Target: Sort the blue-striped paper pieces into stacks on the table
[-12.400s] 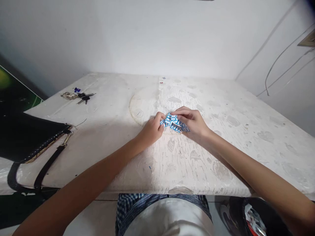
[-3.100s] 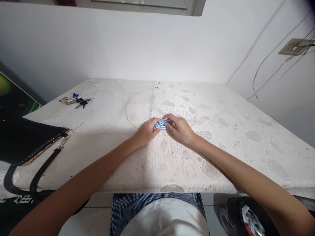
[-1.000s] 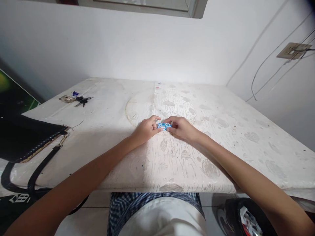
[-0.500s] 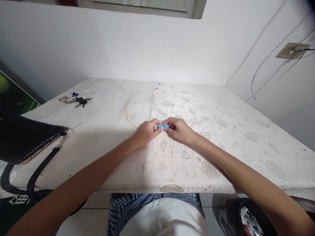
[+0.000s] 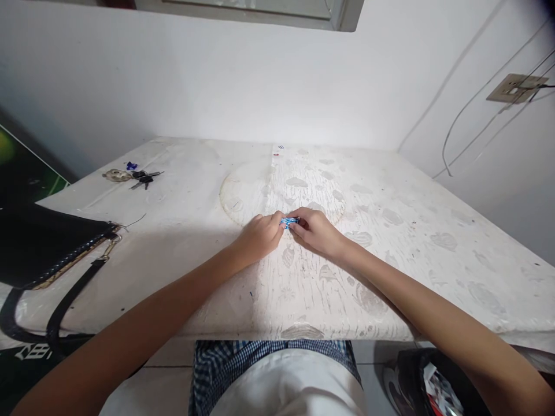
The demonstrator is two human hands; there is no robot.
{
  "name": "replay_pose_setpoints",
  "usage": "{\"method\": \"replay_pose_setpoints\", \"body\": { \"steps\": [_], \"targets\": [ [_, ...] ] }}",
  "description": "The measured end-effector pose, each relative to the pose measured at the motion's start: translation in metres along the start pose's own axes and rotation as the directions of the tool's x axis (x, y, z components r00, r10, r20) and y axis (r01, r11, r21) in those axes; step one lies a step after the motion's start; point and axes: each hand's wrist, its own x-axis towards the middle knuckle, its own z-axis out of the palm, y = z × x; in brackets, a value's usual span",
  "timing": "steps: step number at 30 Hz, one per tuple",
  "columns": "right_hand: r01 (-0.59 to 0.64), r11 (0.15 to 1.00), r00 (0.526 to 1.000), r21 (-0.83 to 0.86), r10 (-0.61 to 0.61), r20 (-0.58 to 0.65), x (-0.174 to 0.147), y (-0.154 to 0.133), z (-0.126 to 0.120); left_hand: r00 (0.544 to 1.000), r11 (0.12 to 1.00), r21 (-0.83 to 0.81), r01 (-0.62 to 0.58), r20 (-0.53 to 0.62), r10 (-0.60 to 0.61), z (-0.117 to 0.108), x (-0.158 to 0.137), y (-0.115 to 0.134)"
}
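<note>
A whitish table (image 5: pixel 186 190) with worn grey patches (image 5: pixel 393 216) and a faint ring mark (image 5: pixel 222 196) runs back to a plain white wall (image 5: pixel 238 86), where a grey frame (image 5: pixel 347 17) cuts in at the top. Over the middle of the table, the left hand (image 5: pixel 262 237) and the right hand (image 5: pixel 317 230) pinch opposite ends of a small blue-and-white bundle (image 5: pixel 290 222) (too tiny to make out its parts). Keys (image 5: pixel 145 176) and a black bag (image 5: pixel 50 248) lie at left; an outlet (image 5: pixel 509 88) and a black bin (image 5: pixel 405 370) are at right.
</note>
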Motion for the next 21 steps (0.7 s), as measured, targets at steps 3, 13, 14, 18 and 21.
{"method": "replay_pose_setpoints", "body": {
  "steps": [3,13,14,18,21],
  "targets": [
    [0.058,0.998,0.998,-0.012,-0.058,-0.02,-0.001,-0.001,-0.002,0.999,0.995,0.093,-0.034,0.004,0.034,0.005,0.0,-0.001],
    [0.208,0.973,0.977,-0.102,-0.202,0.063,-0.002,-0.005,-0.015,0.991,0.984,-0.126,0.127,0.047,-0.122,-0.001,0.002,0.0],
    [0.203,0.975,0.978,-0.093,-0.198,0.059,-0.003,-0.005,-0.015,0.99,0.979,-0.148,0.138,0.053,-0.131,-0.001,0.002,0.0],
    [0.19,0.979,0.98,-0.077,-0.186,0.065,-0.003,-0.005,-0.015,0.988,0.966,-0.209,0.154,0.058,-0.145,-0.001,0.002,-0.001],
    [0.189,0.98,0.98,-0.068,-0.183,0.078,-0.003,-0.006,-0.015,0.985,0.954,-0.246,0.17,0.06,-0.161,0.001,0.002,-0.004]
  ]
}}
